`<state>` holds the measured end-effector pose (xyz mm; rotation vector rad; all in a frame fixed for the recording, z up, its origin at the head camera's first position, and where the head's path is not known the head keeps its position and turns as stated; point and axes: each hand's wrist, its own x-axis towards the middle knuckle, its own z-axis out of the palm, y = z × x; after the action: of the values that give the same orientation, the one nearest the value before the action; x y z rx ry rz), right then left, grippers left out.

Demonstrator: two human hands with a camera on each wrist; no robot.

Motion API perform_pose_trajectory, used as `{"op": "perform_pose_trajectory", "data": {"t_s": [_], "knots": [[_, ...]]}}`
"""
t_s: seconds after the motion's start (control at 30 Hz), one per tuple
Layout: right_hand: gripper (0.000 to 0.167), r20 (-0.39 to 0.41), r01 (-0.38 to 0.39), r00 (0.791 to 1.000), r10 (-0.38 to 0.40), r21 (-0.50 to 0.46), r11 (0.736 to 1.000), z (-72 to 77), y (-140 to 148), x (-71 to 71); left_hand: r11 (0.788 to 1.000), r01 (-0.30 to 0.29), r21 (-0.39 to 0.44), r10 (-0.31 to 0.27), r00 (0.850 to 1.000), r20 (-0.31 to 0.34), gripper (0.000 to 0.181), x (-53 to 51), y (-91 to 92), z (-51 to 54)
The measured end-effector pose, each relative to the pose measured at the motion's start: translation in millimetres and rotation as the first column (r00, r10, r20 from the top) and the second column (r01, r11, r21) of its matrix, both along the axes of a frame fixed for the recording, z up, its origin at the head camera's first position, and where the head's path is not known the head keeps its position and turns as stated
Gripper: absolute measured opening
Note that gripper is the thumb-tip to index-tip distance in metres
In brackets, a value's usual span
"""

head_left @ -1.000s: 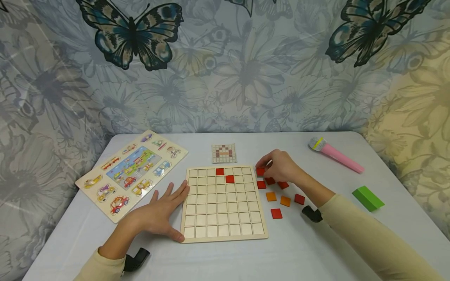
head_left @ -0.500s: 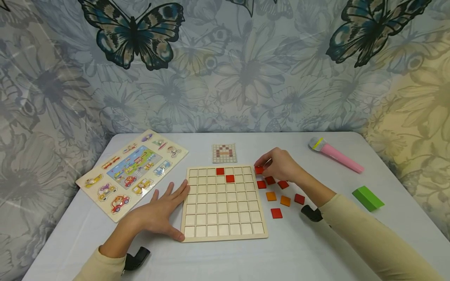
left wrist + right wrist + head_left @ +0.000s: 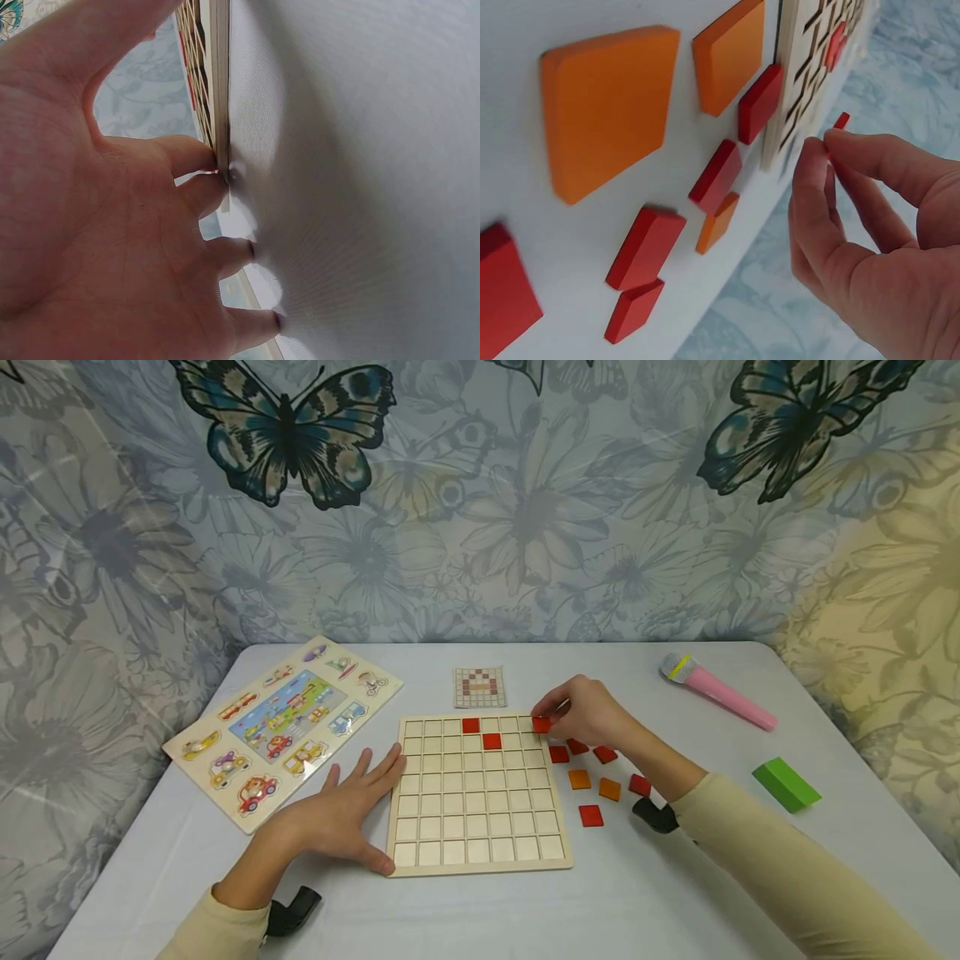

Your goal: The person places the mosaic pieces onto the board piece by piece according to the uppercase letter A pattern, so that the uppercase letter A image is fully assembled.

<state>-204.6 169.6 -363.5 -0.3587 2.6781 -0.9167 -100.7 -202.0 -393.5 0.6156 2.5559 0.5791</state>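
A pale wooden grid board [image 3: 476, 793] lies flat on the table, with one red tile [image 3: 470, 726] in its top row and another red tile [image 3: 491, 742] in the row below. My left hand [image 3: 337, 814] rests with spread fingers along the board's left edge, fingertips and thumb touching it. Over the board's top right corner, my right hand [image 3: 588, 710] pinches a red square tile [image 3: 541, 725] between thumb and fingers. The right wrist view shows this tile only as a thin sliver above the fingertips [image 3: 821, 142].
Loose red and orange tiles [image 3: 580, 779] lie right of the board. A small pattern card [image 3: 480, 687] sits behind it. At left is a vehicle picture puzzle [image 3: 285, 727]. A pink toy microphone [image 3: 720, 692] and a green block [image 3: 786, 783] lie at right.
My right hand has lifted the red tile from the pile's far end and moved left, bringing it over the board's corner. My left hand stays in place.
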Motion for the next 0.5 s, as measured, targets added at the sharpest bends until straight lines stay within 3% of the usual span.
{"op": "perform_pose_trajectory", "data": {"t_s": [0.5], "knots": [[0.026, -0.024, -0.050, 0.998, 0.050, -0.025, 0.998, -2.6, -25, -3.3, 1.000, 0.004, -0.009, -0.004, 1.000, -0.004, 0.140, 0.0, 0.1, 0.6]]}}
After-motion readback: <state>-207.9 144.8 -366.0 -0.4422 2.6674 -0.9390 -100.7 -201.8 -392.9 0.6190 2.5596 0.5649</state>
